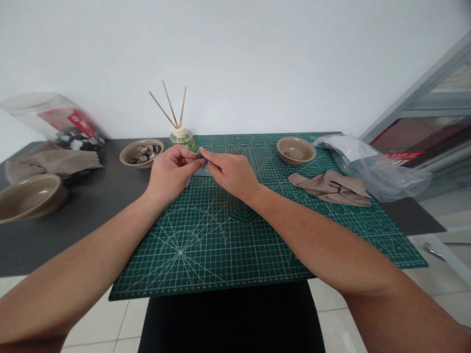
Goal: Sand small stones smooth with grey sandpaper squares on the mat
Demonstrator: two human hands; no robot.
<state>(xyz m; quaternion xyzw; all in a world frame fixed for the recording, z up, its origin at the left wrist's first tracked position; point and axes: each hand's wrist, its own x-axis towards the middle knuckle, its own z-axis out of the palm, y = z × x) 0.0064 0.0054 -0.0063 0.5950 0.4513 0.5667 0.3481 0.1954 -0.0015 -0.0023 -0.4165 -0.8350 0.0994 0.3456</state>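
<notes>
Over the green cutting mat (206, 220), my left hand (172, 171) and my right hand (235, 171) meet with thumbs and forefingers pinched together. Between the fingertips sits a small dark piece (201, 156), mostly covered, whose kind I cannot make out. Just beneath the fingers lies a pale grey-blue flat scrap (202, 171), partly hidden by the hands. Left of my left hand stands a tan bowl (125, 158) with several small dark and brownish rounded pieces in it.
A reed diffuser (180, 135) stands behind my hands. Rightward are a second tan bowl (296, 151), a crumpled brown cloth (333, 189) and a clear plastic bag (382, 171). At far left are a larger bowl (33, 201), another cloth (66, 164) and a bag of dark pieces (75, 130).
</notes>
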